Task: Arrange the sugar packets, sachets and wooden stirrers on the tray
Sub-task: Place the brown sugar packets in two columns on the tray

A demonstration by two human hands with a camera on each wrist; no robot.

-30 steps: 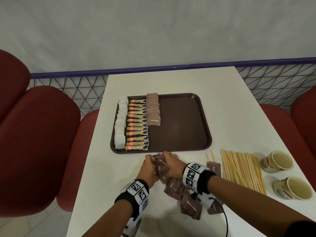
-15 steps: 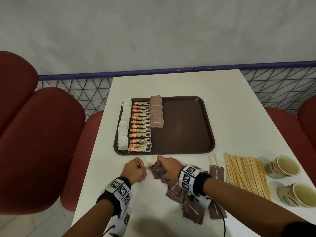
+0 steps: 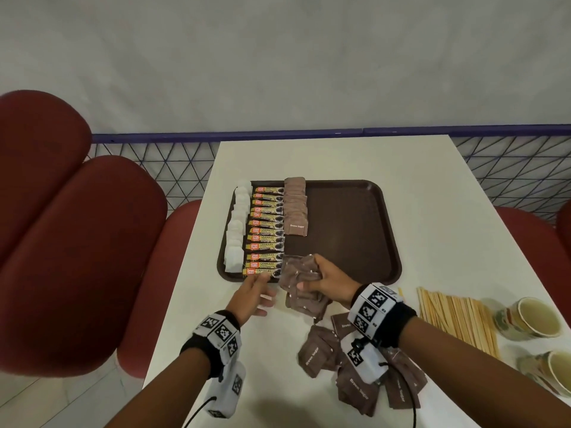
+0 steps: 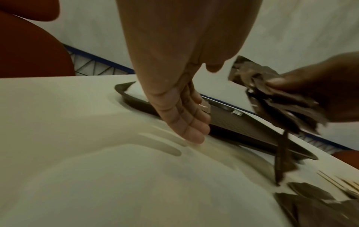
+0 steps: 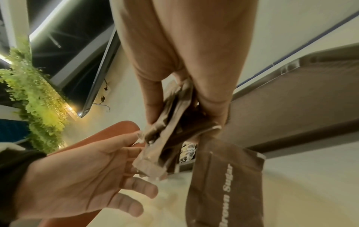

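A dark brown tray (image 3: 349, 230) lies on the white table. On it, from the left: white sachets (image 3: 236, 230), a row of orange-and-black granule sticks (image 3: 265, 230) and a row of brown sugar packets (image 3: 295, 208). My right hand (image 3: 321, 278) grips a bunch of brown sugar packets (image 3: 301, 282) (image 5: 169, 130) (image 4: 272, 95) over the tray's near edge. My left hand (image 3: 258, 291) (image 4: 186, 122) is open beside the bunch, fingers straight, holding nothing. More brown packets (image 3: 352, 372) lie loose under my right wrist. Wooden stirrers (image 3: 457, 319) lie to the right.
Two paper cups (image 3: 531, 318) stand at the table's right edge near the stirrers. Red padded seats (image 3: 71, 242) flank the table on both sides. A blue-railed mesh fence (image 3: 154, 162) runs behind the table's far end.
My right hand has lifted the bunch of brown packets up to the tray's near edge. My left hand has let go, opened and stayed at the left of the bunch.
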